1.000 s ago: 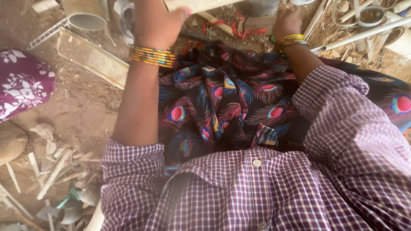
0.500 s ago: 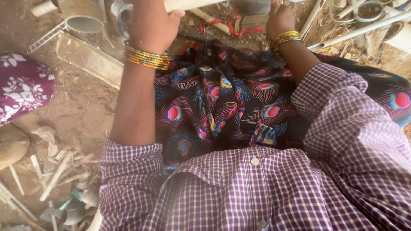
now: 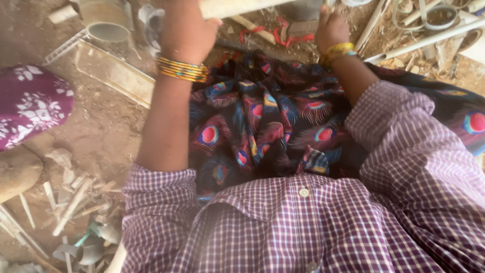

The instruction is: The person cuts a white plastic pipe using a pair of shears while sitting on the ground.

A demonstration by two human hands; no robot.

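Note:
My left hand (image 3: pixel 186 30) is closed around a pale wooden piece (image 3: pixel 237 7) at the top edge of the view; gold bangles (image 3: pixel 182 70) ring the wrist. My right hand (image 3: pixel 331 28) is up at the top too, fingers curled near a dark object (image 3: pixel 302 11), with yellow bangles (image 3: pixel 337 50) on the wrist; what it holds is cut off by the frame. Below both arms lies a dark cloth with a peacock-feather print (image 3: pixel 262 116) over my lap, and a purple checked shirt (image 3: pixel 303 227) fills the lower view.
Dirt ground (image 3: pixel 101 131) at the left carries wood scraps (image 3: pixel 70 197) and a flat pale board (image 3: pixel 113 73). A grey cylinder (image 3: pixel 106 20) stands at top left. Purple floral cloth (image 3: pixel 30 103) sits at the left edge. Pale sticks and rings (image 3: pixel 429 25) lie top right.
Both hands have shifted slightly up and toward each other along the top edge; the left still grips the pale wooden piece.

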